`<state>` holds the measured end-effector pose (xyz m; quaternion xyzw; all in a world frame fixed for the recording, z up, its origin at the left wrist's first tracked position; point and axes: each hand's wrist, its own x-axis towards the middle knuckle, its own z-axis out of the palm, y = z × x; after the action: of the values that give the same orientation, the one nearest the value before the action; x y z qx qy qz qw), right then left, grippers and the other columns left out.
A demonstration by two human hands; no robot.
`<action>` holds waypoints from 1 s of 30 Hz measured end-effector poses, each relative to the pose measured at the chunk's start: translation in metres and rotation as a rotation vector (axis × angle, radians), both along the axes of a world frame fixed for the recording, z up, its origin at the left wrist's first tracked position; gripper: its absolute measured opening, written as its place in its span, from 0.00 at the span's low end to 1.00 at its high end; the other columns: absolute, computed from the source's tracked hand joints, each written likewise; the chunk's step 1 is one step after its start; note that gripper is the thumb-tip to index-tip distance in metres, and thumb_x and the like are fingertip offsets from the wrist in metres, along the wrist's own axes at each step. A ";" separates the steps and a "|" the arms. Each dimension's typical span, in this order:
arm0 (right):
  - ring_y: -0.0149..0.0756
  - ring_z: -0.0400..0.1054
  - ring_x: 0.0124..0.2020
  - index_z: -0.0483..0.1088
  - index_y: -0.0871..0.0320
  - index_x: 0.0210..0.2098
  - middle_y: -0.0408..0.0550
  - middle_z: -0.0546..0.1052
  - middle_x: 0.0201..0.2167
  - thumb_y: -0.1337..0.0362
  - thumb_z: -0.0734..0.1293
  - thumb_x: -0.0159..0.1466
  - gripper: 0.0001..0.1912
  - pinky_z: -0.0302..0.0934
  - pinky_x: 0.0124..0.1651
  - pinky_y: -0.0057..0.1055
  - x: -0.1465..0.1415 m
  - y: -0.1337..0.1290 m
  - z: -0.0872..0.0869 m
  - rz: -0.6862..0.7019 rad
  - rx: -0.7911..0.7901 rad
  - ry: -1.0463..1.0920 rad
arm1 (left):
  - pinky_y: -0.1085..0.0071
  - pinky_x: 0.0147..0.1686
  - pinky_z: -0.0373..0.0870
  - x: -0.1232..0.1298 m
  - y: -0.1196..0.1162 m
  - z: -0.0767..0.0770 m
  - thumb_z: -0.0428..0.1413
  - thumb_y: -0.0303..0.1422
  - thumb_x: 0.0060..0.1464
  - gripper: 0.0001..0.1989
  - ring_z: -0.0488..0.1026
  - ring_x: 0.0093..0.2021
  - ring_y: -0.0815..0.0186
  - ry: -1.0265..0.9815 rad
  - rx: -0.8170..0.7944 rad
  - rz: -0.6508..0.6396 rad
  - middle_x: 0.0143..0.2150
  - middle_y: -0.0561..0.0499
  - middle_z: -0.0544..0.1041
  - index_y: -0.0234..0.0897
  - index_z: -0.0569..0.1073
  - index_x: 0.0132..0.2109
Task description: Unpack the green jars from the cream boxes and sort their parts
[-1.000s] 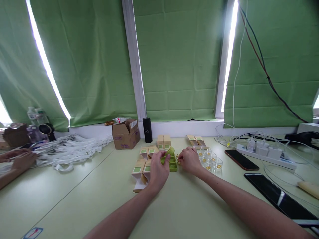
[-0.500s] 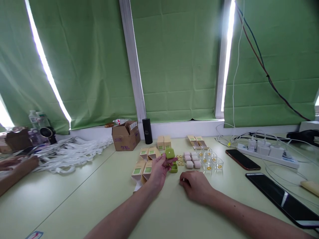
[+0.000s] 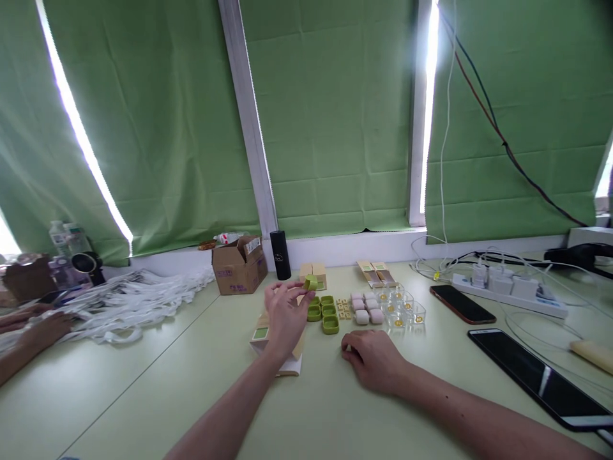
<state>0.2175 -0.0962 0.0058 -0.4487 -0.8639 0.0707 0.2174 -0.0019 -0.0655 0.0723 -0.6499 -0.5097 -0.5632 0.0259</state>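
Note:
My left hand pinches a small green square case between thumb and fingertips, raised above the table and tilted. Just right of that hand stand several more green square cases in rows, their hollow tops facing up. Kraft card boxes with green windows lie under and behind the left hand, partly hidden by it. On the bare tabletop my right hand rests with its fingers curled in, nothing visible in them. Beyond it are pale pink cube-like pieces, tiny beige pieces and clear cups with gold centres.
A cardboard carton and black cylinder stand by the wall. White straps heap up at left, near another person's hands. Two phones, a power strip and loose cables occupy the right. More kraft boxes stand behind.
My left hand has moved left and back with the green case, which has turned on edge. Several green cases it was covering now show. The right hand stays put; the view shifted slightly.

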 end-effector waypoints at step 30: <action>0.40 0.75 0.39 0.71 0.49 0.58 0.48 0.81 0.40 0.65 0.61 0.69 0.19 0.47 0.32 0.32 -0.005 -0.004 0.011 -0.006 0.012 -0.155 | 0.58 0.45 0.64 0.005 -0.006 -0.008 0.56 0.20 0.53 0.10 0.78 0.39 0.49 1.030 -0.493 -0.035 0.33 0.36 0.81 0.34 0.77 0.27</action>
<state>0.2122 -0.1003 0.0163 -0.4541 -0.8773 0.0299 0.1526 0.0032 -0.0714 0.0640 -0.8358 -0.5367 -0.0384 0.1091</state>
